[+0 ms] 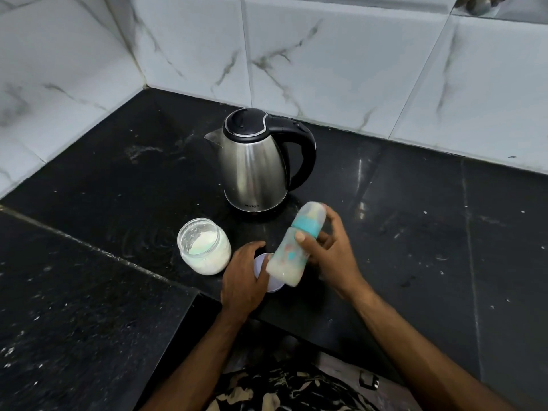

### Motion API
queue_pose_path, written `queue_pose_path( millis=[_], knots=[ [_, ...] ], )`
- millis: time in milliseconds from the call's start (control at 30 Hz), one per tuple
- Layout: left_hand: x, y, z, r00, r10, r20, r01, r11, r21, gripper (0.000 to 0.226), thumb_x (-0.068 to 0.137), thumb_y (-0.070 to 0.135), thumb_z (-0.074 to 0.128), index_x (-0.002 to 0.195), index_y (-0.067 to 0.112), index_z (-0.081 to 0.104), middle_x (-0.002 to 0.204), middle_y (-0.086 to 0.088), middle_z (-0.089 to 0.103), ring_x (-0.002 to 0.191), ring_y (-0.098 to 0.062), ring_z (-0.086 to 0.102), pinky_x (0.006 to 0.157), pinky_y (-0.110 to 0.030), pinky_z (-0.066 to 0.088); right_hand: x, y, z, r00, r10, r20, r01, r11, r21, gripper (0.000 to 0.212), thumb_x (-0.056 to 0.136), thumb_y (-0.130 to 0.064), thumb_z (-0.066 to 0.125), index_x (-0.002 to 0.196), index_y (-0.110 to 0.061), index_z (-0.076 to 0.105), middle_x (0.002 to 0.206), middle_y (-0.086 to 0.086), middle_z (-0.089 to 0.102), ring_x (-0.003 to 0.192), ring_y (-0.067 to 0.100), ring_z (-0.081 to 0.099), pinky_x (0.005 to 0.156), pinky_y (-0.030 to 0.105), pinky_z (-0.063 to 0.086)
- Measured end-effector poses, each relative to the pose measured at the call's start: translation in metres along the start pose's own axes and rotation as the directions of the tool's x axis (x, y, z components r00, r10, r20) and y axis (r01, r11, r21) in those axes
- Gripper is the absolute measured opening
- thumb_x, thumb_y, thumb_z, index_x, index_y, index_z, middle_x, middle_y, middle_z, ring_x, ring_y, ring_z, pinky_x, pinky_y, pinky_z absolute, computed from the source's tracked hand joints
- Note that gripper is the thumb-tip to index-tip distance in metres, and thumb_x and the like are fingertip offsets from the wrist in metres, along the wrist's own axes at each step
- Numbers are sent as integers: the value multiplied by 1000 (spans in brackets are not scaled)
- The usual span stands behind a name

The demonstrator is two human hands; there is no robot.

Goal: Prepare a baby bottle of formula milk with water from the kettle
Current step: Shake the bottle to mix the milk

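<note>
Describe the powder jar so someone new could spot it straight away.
Find the steel kettle on the black counter. In front of it, to the left, stands the jar. It is clear, lidless, holds white powder, and no hand touches it.

Baby bottle (293, 243): motion-blurred, printed pattern unreadable, teat a vague shape under the cap | white lid (274, 284): mostly hidden under left hand (244, 280) and bottle | right hand (332, 247): fingers partly behind the bottle | kettle (255, 164): logo too small to read | top-right objects (477, 4): cut by the edge, unidentifiable
</note>
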State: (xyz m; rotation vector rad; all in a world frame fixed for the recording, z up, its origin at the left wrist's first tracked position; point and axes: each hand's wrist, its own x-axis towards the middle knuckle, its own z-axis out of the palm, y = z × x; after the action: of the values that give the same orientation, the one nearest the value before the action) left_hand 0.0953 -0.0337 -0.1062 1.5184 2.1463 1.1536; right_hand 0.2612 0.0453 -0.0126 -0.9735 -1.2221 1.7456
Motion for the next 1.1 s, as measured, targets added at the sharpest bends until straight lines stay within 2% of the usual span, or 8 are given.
queue_pose_path(
  millis=[167,367,500,567,733,833,933,1100],
  knots=[
    [-1,7,0,999,-31,-38,31,1000,-7,48,92,52,45,123,20,62,122,9,64,113,-9,57,97,-24,43,24,-18,-11,941,46,-334,104,903,416,71,77,-33,70,139,-17,40,108,1,66,92,18,71,65,36,58],
    [0,2,0,1000,-1,-16,1,1000,-11,44,88,44,52,123,18,61,123,6,64,113,-10,57,95,-19,38,-2,-6,1,999,33,10,-33,999,-1,60,74,-26,74,127,-33,47,113,11,67,95,23,71,65,37,60],
    [-1,7,0,999,-22,-49,21,1000,-7,45,92,51,45,122,21,62,121,11,64,112,-6,56,96,-23,43,18,-22,-5,971,28,-236,54,941,334,65,78,-30,69,135,-16,43,109,8,67,88,21,71,64,40,60],
    [-1,6,0,999,-19,-45,19,1000,-7,45,92,51,45,122,21,62,121,11,64,112,-6,57,96,-20,41,21,-22,-6,970,34,-243,62,924,378,66,78,-31,68,137,-16,41,110,7,66,89,19,71,64,36,59],
    [1,1,0,1000,-14,-11,14,999,-29,42,88,41,56,124,19,62,122,8,63,113,-10,57,97,-22,40,2,-3,-3,996,41,81,-36,998,-55,61,77,-27,79,128,-36,47,119,14,64,99,27,70,67,37,59],
    [-1,4,0,999,-10,-42,10,1000,-9,44,91,50,48,122,21,62,121,10,64,112,-7,57,96,-20,40,13,-13,-6,994,14,-104,4,984,179,64,77,-28,79,133,-25,47,109,9,69,93,27,71,68,42,60],
    [-1,7,1,999,-22,-50,22,1000,-6,46,93,53,45,121,21,62,121,11,64,112,-5,56,96,-20,41,24,-21,-9,970,24,-243,80,909,408,64,79,-31,68,136,-14,43,107,4,66,89,17,70,64,35,59],
    [1,-2,1,1000,-11,9,11,1000,-9,45,86,39,65,125,17,61,124,5,63,114,-13,58,97,-25,41,3,2,0,997,-6,73,8,999,-33,66,71,-31,83,127,-36,47,118,11,64,98,27,70,69,39,60]
  ],
)
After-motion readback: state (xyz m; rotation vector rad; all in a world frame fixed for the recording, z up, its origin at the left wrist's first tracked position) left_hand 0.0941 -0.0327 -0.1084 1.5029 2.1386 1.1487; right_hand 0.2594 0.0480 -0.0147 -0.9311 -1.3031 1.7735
